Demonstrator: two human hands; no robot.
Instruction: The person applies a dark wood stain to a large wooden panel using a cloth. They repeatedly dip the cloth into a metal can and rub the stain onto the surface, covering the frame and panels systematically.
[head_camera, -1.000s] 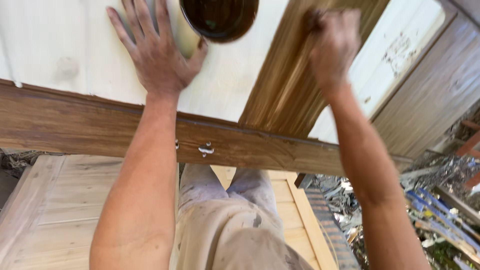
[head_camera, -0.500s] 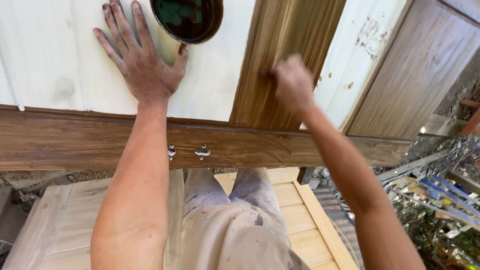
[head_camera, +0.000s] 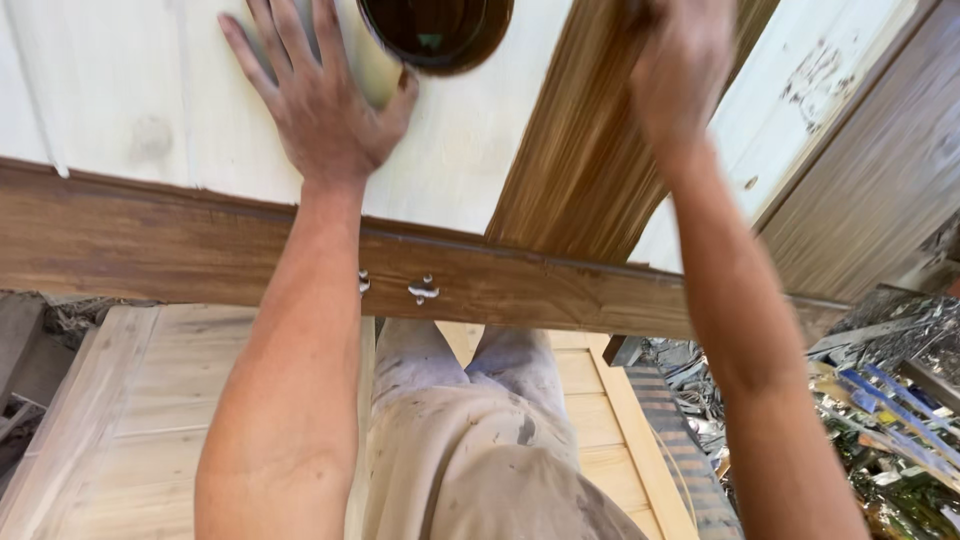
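The left hand (head_camera: 325, 110) lay flat, fingers spread, on the pale panel (head_camera: 120, 90) beside the stain tin (head_camera: 437, 30). The right hand (head_camera: 680, 70) was closed over the stained plank (head_camera: 590, 170); what it held could not be told. Most of the panel remained unstained.

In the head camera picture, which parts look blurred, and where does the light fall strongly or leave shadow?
Head view: the right hand is smeared by motion blur at the stained plank; the left hand, flat on the pale panel, is sharp. Daylight is bright on that panel, and the dark bowl shows a small glint. The unstained door below lies in softer shade. Edges bend slightly, as with a wide lens.
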